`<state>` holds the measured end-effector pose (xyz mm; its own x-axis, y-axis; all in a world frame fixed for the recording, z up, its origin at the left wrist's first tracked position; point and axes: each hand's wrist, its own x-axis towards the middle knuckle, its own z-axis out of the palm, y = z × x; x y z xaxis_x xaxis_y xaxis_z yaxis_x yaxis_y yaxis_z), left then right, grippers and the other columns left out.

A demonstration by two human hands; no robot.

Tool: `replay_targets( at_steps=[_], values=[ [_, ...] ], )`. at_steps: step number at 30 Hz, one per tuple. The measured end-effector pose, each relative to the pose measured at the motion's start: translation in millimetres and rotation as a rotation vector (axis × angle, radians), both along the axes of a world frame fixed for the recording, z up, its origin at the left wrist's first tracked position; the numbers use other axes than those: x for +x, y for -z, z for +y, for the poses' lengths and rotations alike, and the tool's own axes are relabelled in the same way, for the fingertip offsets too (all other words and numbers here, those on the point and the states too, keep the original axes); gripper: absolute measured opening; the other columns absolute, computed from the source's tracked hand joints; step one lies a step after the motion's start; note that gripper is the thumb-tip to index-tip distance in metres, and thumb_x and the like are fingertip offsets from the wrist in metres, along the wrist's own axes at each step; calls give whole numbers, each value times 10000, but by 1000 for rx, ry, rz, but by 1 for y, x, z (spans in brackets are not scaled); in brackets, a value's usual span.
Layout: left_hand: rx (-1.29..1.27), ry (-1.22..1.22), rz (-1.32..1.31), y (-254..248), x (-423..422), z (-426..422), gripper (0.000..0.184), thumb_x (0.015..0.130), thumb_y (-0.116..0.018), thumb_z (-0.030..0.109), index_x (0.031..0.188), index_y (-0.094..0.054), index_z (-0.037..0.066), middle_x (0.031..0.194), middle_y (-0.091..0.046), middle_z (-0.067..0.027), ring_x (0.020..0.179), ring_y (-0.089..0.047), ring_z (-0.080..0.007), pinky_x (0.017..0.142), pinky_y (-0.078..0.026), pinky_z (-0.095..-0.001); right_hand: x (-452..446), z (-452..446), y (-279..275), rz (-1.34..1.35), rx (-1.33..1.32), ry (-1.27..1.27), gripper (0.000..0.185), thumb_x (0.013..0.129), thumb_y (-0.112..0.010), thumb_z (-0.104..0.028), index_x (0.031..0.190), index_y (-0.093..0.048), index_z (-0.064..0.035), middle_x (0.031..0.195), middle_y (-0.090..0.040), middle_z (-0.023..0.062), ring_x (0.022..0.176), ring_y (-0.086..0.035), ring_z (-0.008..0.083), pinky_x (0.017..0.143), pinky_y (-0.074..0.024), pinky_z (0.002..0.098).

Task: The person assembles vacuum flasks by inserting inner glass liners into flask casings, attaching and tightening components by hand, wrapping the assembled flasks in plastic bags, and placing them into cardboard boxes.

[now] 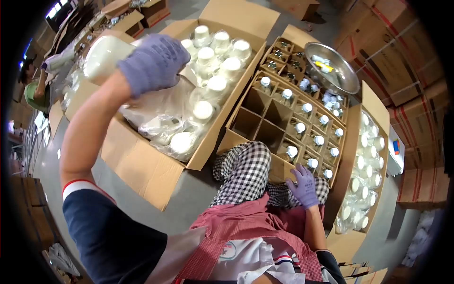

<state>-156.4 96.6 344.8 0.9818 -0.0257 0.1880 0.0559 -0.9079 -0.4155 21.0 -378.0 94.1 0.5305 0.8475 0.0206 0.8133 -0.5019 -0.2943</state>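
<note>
My left hand (pixel 153 64), in a purple glove, is raised over the left side of an open carton (pixel 217 137). Its fingers are curled, and a pale flat edge shows beside them; what they hold is hidden. Under it lies clear plastic wrap (pixel 163 111), beside white-topped containers (pixel 203 110) in plastic. A large white rounded object (pixel 104 59) appears left of the wrist. My right hand (pixel 302 187), also gloved, has its fingers spread at the near edge of a divided carton. Capped bottles (pixel 300 128) stand in many of that carton's compartments; several compartments at its left are empty.
A metal bowl (pixel 347 75) with small items rests on the divided cartons. On the right, another carton (pixel 343 165) holds plastic-wrapped white containers. Stacked boxes (pixel 416 94) rise at the far right. A person in green (pixel 35 92) is at the far left.
</note>
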Motion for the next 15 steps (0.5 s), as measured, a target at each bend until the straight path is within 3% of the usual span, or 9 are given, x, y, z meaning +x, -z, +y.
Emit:
replay_targets(
  at_steps=[4, 6, 8, 9, 11, 12, 13, 14, 15],
  values=[
    [-246, 121, -19, -79, -19, -82, 174, 669, -688, 137, 759, -599, 17, 625, -580, -120, 601, -590, -284, 626, -476, -367, -20, -41, -49, 303, 300, 43, 594, 838, -733, -332, 1325, -563, -36, 1430, -492, 216, 1344, -452, 366, 1119, -349, 435],
    [-837, -14, -21, -81, -27, -121, 189, 714, -705, 148, 848, -685, 17, 771, -673, -106, 708, -641, -195, 685, -511, -320, -31, -78, -104, 764, 617, 76, 806, 778, -796, -367, 1434, -466, -38, 1536, -382, 173, 1425, -361, 301, 1148, -300, 436],
    [-1555, 107, -129, -29, -24, -150, 216, 757, -710, 76, 939, -681, -36, 867, -696, -47, 733, -629, -124, 698, -529, -278, -45, -117, -170, 879, 963, -160, 989, 684, -867, -378, 1483, -399, -30, 1581, -310, 131, 1454, -302, 257, 1164, -265, 443],
    [-1978, 113, -128, -2, -20, -177, 293, 772, -717, 74, 1043, -683, -35, 904, -703, -64, 769, -650, -130, 740, -541, -275, -58, -152, -188, 823, 983, -42, 1031, 646, -887, -378, 1481, -396, -25, 1570, -324, 146, 1453, -300, 267, 1167, -256, 446],
    [-2406, 281, -249, 84, 9, -233, 384, 812, -754, 114, 1151, -662, -41, 947, -703, -59, 849, -656, -143, 797, -535, -281, -72, -178, -241, 196, 615, -52, 1082, 594, -914, -367, 1478, -391, -27, 1541, -359, 181, 1432, -327, 308, 1160, -270, 455],
    [-2163, 113, -113, 167, 36, -235, 403, 848, -730, 158, 1189, -641, -38, 994, -697, -51, 871, -642, -138, 818, -522, -289, -79, -191, -268, -109, 469, -50, 1108, 569, -927, -362, 1477, -389, -28, 1526, -377, 198, 1421, -340, 328, 1156, -276, 460],
    [-2213, 130, 121, 191, 47, -277, 416, 861, -716, 185, 1208, -632, -29, 1030, -687, -55, 889, -629, -135, 828, -514, -291, -85, -189, -267, -87, 480, -19, 921, 636, -880, -329, 1398, -460, -26, 1436, -452, 184, 1319, -421, 312, 1084, -334, 440],
    [-2250, 136, 354, 202, 53, -322, 430, 875, -703, 212, 1228, -622, -20, 1067, -678, -59, 908, -616, -131, 837, -506, -293, -90, -184, -264, -61, 487, 5, 737, 703, -832, -296, 1319, -532, -24, 1346, -527, 169, 1218, -502, 297, 1012, -391, 419],
    [-2129, 141, 226, 179, 47, -336, 441, 877, -697, 213, 1252, -608, -3, 1098, -665, -64, 939, -602, -133, 841, -503, -296, -93, -176, -261, -32, 497, 22, 557, 771, -784, -263, 1240, -603, -23, 1256, -603, 155, 1116, -583, 281, 939, -448, 399]
  ],
)
